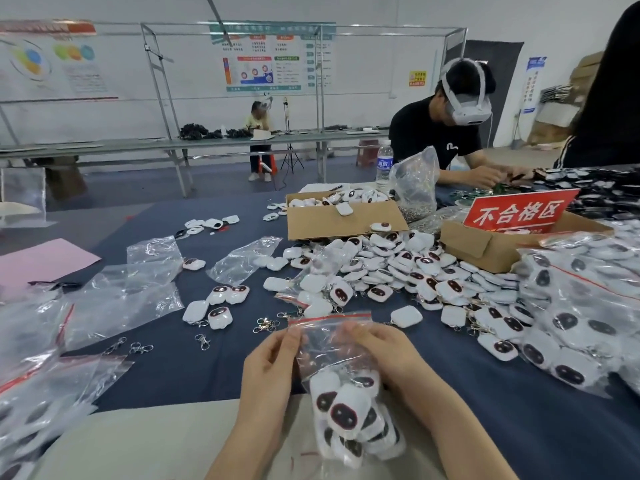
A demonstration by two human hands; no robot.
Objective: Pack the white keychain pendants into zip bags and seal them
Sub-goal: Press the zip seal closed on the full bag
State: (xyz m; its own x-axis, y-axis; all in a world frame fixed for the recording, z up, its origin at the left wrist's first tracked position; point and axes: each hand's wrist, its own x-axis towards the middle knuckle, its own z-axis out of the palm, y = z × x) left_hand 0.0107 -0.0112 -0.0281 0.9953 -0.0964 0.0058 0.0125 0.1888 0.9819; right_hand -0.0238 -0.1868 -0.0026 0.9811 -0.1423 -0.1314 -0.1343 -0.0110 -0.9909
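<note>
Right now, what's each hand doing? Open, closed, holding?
Left hand: pinches the zip bag near its top edge.
Right hand: grips the same bag, which has white pendants inside.

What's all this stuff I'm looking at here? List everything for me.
zip bag: one, clear with red strip, in both hands, pendants inside
pendants: many, white with dark faces, heaped mid-table
empty bags: several, clear, left
filled bags: several, clear, right
cardboard boxes: two, brown, behind the heap
sign: one, red, at the right box
clasps: several, silver, near the heap
water bottle: one, clear, far side
sheet: one, pink, left
left hand: pinches the zip bag's top
right hand: holds its other side
</note>
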